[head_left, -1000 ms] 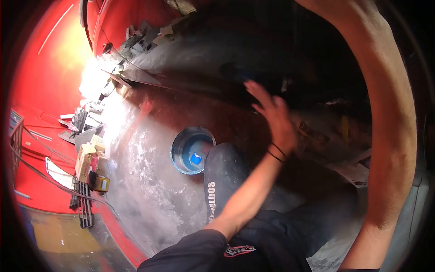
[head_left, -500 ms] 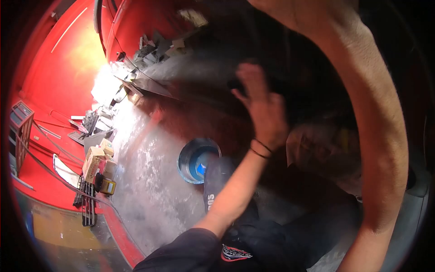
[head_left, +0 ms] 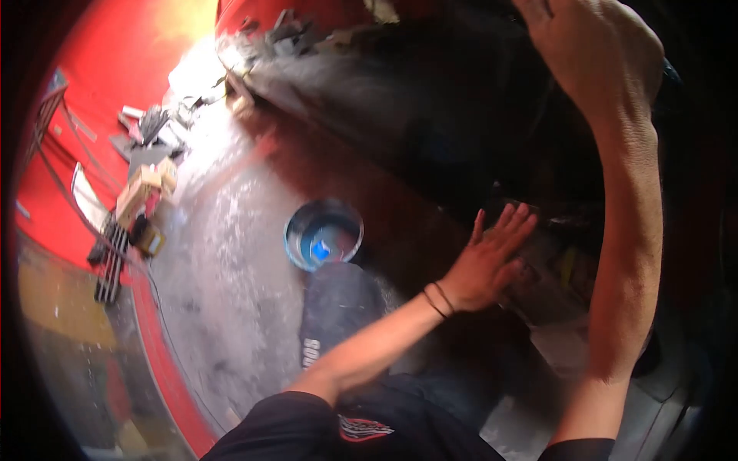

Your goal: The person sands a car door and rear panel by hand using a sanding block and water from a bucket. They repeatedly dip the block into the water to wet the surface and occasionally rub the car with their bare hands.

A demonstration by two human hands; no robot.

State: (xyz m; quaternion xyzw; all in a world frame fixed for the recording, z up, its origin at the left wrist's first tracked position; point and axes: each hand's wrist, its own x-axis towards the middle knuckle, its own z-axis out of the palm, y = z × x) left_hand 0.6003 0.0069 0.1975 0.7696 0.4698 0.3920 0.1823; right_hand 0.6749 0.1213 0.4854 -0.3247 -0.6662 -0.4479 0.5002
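1. Now the left hand [head_left: 488,269] spreads, grip apart, near a dark surface [head_left: 430,180]; contact is unclear.
2. Up high, the right hand [head_left: 592,46] bends; I cannot tell its grip.
3. The bucket [head_left: 294,244], blue item [head_left: 320,249] inside, stands on the floor [head_left: 223,292] by the leg [head_left: 342,300]; a shifting knee could tip it.

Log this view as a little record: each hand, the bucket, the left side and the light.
left hand: open, fingers spread, thin black bands at wrist; nothing visible in it
right hand: raised at top edge, partly cut off; grip unclear
bucket: round, bluish bucket on the grey, scuffed floor, just beyond a dark-trousered knee
inside bucket: small bright-blue item
left side: tan cardboard boxes amid clutter, red surface behind
light: glare upper left, deep shadow right
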